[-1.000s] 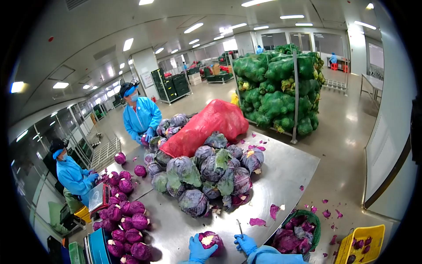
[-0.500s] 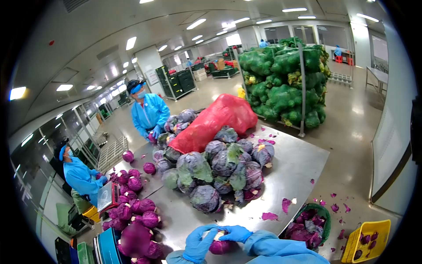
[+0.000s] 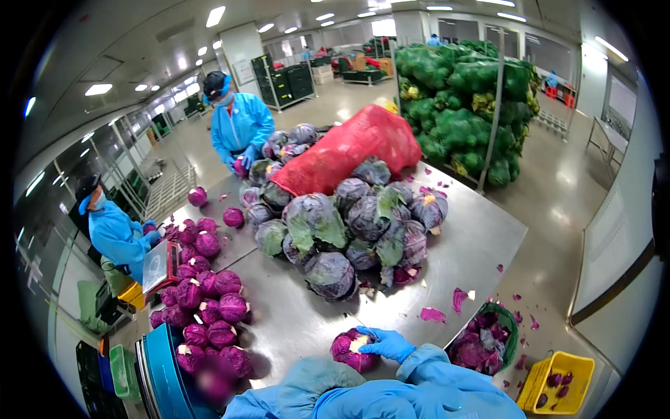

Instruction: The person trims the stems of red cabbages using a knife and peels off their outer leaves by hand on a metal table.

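Note:
My right hand (image 3: 389,344), in a blue glove, grips the side of a trimmed red cabbage (image 3: 347,354) on the steel table (image 3: 293,335). The cabbage's pale cut stem faces up beside the fingers. Of my left arm only the blue sleeve (image 3: 314,384) shows; the hand itself is out of sight. Left of the sleeve lies a pile of peeled red cabbages (image 3: 222,334). Beyond my hand, untrimmed red cabbages (image 3: 331,276) with dull outer leaves are heaped against a red mesh sack (image 3: 356,150).
A green basket of leaves (image 3: 513,342) and a yellow crate (image 3: 586,380) stand right of the table. A red-rimmed scale (image 3: 160,265) and blue bin (image 3: 167,370) are at left. Two co-workers (image 3: 241,129) in blue stand across. Green sacks (image 3: 467,105) fill a rack behind.
My left hand has left the cabbage and gone out of sight behind its sleeve. My right hand stays on the cabbage, whose cut stem now shows. The view has tilted down.

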Available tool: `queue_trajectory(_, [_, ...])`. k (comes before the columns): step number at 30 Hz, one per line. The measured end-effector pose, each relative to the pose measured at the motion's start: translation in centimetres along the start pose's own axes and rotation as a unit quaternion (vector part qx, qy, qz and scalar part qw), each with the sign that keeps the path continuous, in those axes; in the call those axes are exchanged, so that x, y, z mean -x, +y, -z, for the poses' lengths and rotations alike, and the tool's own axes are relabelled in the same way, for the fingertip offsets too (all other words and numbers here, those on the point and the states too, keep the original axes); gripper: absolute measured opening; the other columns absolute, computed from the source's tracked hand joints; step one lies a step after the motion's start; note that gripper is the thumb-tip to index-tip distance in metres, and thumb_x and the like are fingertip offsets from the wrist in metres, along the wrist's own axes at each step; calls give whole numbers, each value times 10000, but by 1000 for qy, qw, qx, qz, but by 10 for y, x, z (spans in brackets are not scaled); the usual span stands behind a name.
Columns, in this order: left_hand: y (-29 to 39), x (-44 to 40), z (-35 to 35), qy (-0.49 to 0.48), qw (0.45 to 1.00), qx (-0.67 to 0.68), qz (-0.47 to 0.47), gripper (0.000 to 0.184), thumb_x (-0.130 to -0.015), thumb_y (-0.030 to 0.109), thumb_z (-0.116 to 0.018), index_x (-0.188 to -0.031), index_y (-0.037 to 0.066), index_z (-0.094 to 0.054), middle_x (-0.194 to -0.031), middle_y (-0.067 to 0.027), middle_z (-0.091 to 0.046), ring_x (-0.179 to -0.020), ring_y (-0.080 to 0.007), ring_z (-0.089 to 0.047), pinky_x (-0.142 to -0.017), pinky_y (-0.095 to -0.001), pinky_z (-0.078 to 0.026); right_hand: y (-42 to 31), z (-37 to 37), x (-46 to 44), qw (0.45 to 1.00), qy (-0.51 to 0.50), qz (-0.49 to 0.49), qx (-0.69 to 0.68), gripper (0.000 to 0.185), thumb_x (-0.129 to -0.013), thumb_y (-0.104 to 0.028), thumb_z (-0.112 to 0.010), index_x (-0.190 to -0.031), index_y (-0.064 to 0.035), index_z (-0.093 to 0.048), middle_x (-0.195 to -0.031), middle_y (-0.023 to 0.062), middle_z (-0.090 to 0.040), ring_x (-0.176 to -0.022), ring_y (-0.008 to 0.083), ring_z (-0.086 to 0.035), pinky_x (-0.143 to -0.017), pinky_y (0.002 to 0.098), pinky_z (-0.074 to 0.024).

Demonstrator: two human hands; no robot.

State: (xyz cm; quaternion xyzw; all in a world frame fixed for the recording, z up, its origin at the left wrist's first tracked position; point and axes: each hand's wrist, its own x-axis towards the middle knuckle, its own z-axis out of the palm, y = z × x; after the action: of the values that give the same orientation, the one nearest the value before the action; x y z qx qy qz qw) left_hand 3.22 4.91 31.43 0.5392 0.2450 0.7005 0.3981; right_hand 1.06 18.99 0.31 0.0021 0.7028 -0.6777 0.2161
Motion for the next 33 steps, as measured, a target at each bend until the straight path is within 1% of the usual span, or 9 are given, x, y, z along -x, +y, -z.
queue_trajectory(4, [-1, 9, 2, -21, 1000, -2, 9, 255, -923, 163, -603, -1072, -44, -605, -1049, -173, -625, -967, -312, -613, -865, -429, -486, -17, -5, 6, 996, -9, 11, -90, 641, -818, -116, -758, -1397, -83, -484, -1253, 69, -600, -1100, 135, -555, -982, 275, -444])
queue_trajectory(10, [-6, 47, 15, 34, 976, -178, 122, 238, -919, 150, -607, -1060, -42, -595, -1038, -168, -619, -964, -323, -606, -860, -435, -481, 5, 0, -3, 987, -6, 11, -159, 726, -775, -232, -798, -1399, -54, -472, -1211, 35, -605, -1067, 130, -555, -972, 294, -445])
queue_trajectory(13, [-47, 105, 62, 264, 755, -452, 394, 512, -841, 348, -711, -1206, 12, -586, -1155, -167, -618, -1049, -288, -606, -920, -364, -473, 13, 5, -3, 997, 40, 21, -67, 745, -783, -187, -797, -1423, -57, -437, -1221, 18, -599, -1021, 115, -566, -948, 254, -451])
queue_trajectory(16, [-159, 223, 122, 253, 561, -666, 421, 1105, -626, 472, -838, -1446, -13, -278, -1431, -286, -314, -1333, -434, -311, -1122, -463, -267, -9, 1, 10, 988, 48, -29, -142, 728, -788, -178, -797, -1417, -65, -447, -1245, 49, -602, -1061, 124, -563, -978, 271, -440])
queue_trajectory(18, [-180, 238, 132, 340, 717, -520, 315, 1181, -576, 489, -849, -1462, -4, -243, -1447, -310, -268, -1358, -474, -257, -1133, -479, -247, -14, 3, 17, 979, 89, -54, -173, 582, -830, -224, -756, -1342, -71, -526, -1018, 39, -602, -772, 97, -568, -703, 247, -479])
queue_trajectory(20, [-183, 241, 136, 353, 722, -507, 310, 1195, -563, 506, -855, -1447, -23, -251, -1445, -312, -262, -1358, -472, -252, -1131, -476, -249, -9, 7, 24, 967, 170, -94, -167, 450, -873, -269, -710, -1270, -91, -597, -757, -23, -544, -555, 53, -473, -486, 211, -400])
queue_trajectory(25, [-182, 207, 128, 419, 613, -530, 410, 1212, -529, 578, -857, -1376, -88, -302, -1418, -326, -279, -1357, -451, -261, -1117, -471, -272, 37, 19, 60, 968, 211, -114, -69, 437, -973, -452, -496, -998, -54, -674, -627, 75, -619, -467, 144, -529, -451, 308, -447])
queue_trajectory(29, [-196, 206, 132, 420, 628, -516, 404, 1223, -521, 590, -853, -1382, -83, -303, -1416, -336, -277, -1353, -462, -261, -1118, -475, -264, 46, -4, 71, 936, 249, -4, 250, 496, -946, -537, -481, -851, -79, -644, -670, 177, -615, -576, 379, -591, -566, 463, -480])
queue_trajectory(33, [-198, 205, 130, 419, 625, -525, 397, 1233, -529, 599, -842, -1394, -85, -288, -1421, -337, -279, -1357, -463, -257, -1123, -486, -245, 11, -10, 64, 938, 179, 16, 298, 502, -916, -575, -490, -793, -110, -631, -708, 145, -619, -683, 362, -615, -627, 447, -485])
